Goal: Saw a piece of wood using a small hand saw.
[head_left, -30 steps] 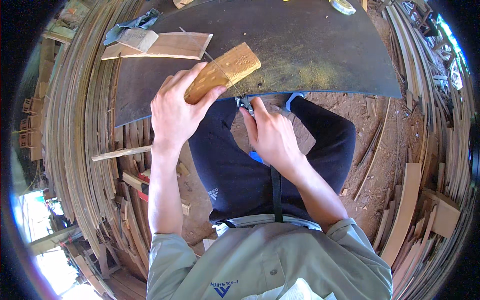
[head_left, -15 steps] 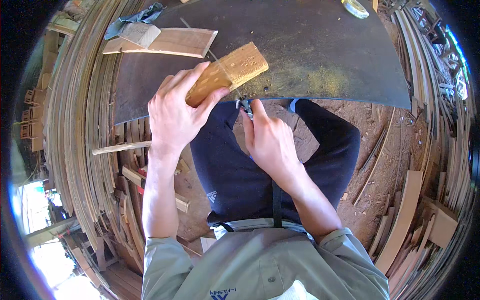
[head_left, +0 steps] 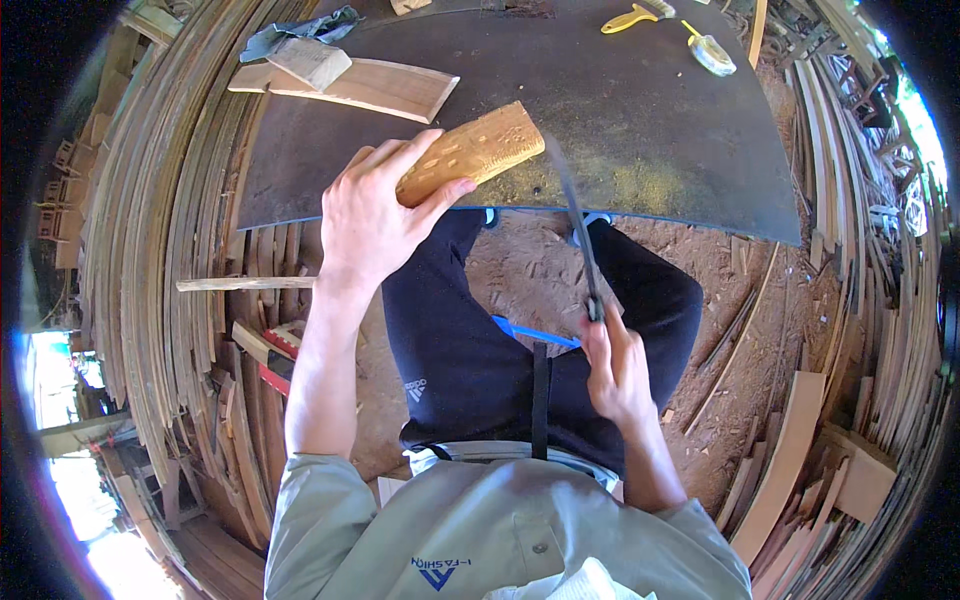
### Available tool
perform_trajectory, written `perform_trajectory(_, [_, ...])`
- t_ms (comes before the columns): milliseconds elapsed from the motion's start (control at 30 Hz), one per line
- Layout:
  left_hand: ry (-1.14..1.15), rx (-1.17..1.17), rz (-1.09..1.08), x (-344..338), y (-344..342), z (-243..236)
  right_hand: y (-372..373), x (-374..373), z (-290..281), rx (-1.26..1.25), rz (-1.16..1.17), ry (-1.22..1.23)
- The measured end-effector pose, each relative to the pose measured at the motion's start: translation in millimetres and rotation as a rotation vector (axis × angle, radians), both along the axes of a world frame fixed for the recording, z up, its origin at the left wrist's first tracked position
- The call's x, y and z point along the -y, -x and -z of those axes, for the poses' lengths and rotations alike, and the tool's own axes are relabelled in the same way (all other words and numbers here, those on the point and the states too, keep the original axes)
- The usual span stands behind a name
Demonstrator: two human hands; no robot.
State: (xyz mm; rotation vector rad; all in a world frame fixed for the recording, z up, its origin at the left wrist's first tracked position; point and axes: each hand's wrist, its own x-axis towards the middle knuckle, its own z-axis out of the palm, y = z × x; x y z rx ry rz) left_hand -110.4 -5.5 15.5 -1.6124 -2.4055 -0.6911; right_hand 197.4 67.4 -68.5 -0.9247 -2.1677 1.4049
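Note:
My left hand [head_left: 370, 225] is wrapped round a yellowish-brown wood block [head_left: 480, 150], fingers over its far side and thumb along the near one. The block is tilted above the near edge of the dark worktable [head_left: 630, 110], its top pitted with small marks. In my right hand [head_left: 617, 365] is the handle of a long, narrow metal file [head_left: 575, 205], held closed in my fingers over my lap. The file's blade points up and away, its far end blurred beside the block's right end, apart from it.
Pale wood dust [head_left: 640, 185] lies on the table. A flat board [head_left: 400, 88], a small block [head_left: 312, 63] and a blue cloth [head_left: 290, 32] are at the far left. Farther right are a yellow-handled brush [head_left: 638, 15] and a tape roll [head_left: 712, 55]. Stacked wooden strips [head_left: 150, 230] flank both sides.
The file has come off the block as my right hand pulled back toward my body and to the right. My left hand and the block have shifted slightly right and nearer.

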Motion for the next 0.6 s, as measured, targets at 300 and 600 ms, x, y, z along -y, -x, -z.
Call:
perform_trajectory(300, [-0.033, 0.026, -0.014, -2.4, -2.0, 2.1, 119.1, -26.6, -14.5, -0.16, -0.07, -0.255])
perform_trajectory(600, [-0.052, 0.003, 0.003, -2.2, -0.6, 7.1, 137.4, -24.1, -9.7, -0.097, -0.066, -0.353])
